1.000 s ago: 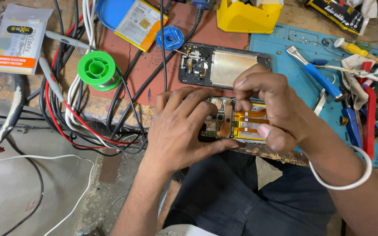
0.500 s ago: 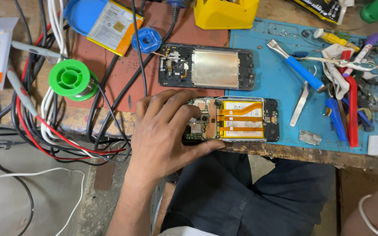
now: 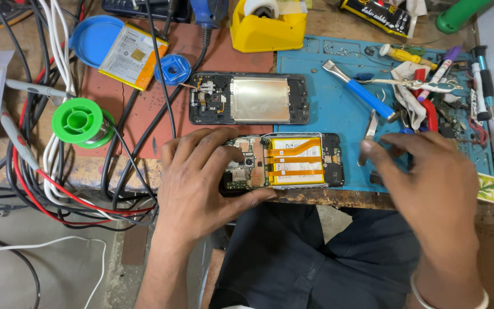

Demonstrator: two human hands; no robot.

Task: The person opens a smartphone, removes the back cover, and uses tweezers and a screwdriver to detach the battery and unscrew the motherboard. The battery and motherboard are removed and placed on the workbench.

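Note:
An opened phone (image 3: 295, 161) with a yellow battery and orange ribbon cables lies at the bench's front edge, partly on a blue work mat (image 3: 327, 114). My left hand (image 3: 201, 183) grips the phone's left end, fingers on the circuit board and thumb under the front edge. My right hand (image 3: 430, 189) hovers over the mat to the right of the phone and holds nothing. Its fingertips are close to metal tweezers (image 3: 371, 129). A black phone back frame (image 3: 258, 98) lies just behind the phone.
A blue-handled pry tool (image 3: 367, 94), pens and small tools crowd the mat's right side. A green solder spool (image 3: 78, 121), a loose battery (image 3: 132, 56) and tangled cables (image 3: 58, 189) fill the left. A yellow tape dispenser (image 3: 267, 26) stands at the back.
My right hand left the phone's battery, swung out to the far right, and now hovers by the tweezers. My left hand has kept its grip on the phone.

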